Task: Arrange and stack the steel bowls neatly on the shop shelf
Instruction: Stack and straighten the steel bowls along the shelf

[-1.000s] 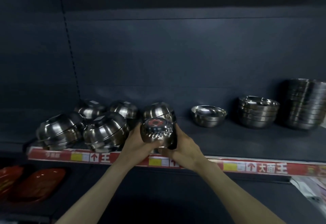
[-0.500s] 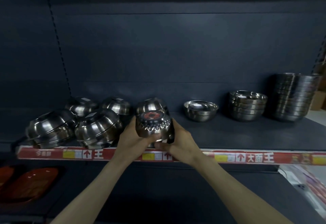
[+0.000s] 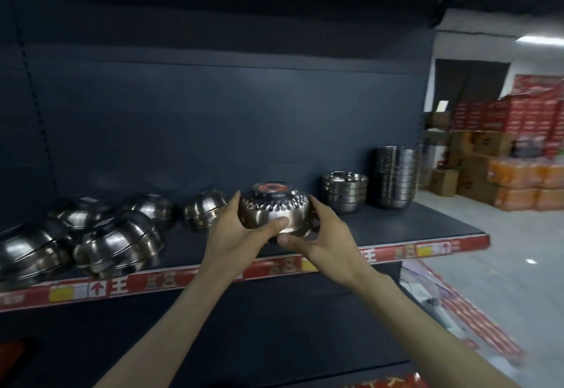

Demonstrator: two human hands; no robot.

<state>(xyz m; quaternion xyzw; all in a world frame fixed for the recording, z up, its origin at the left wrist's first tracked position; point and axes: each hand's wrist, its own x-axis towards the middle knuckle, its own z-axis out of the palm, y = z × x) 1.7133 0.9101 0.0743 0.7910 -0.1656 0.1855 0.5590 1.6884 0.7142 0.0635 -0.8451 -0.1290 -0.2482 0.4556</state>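
I hold an upturned steel bowl (image 3: pixel 274 209) with a red round label on its base, above the dark shelf (image 3: pixel 396 229). My left hand (image 3: pixel 235 232) grips its left side, thumb across the front. My right hand (image 3: pixel 320 241) grips its right side and underside. Left of it lie several upturned bowl stacks (image 3: pixel 116 244), tipped over, and one more upturned bowl (image 3: pixel 204 209) close by. To the right stand a short upright stack (image 3: pixel 345 190) and a tall upright stack (image 3: pixel 395 177). The single upright bowl seen earlier is hidden behind the held bowl.
The shelf's front edge carries a red price strip (image 3: pixel 427 248). The shelf ends at the right, where an aisle floor (image 3: pixel 503 250) opens. Cartons and red boxes (image 3: pixel 503 155) are piled at the far right. A lower shelf lies below.
Both hands have carried the bowl to the right along the shelf, away from the tipped stacks. My view has swung right, showing the shelf end and the aisle.
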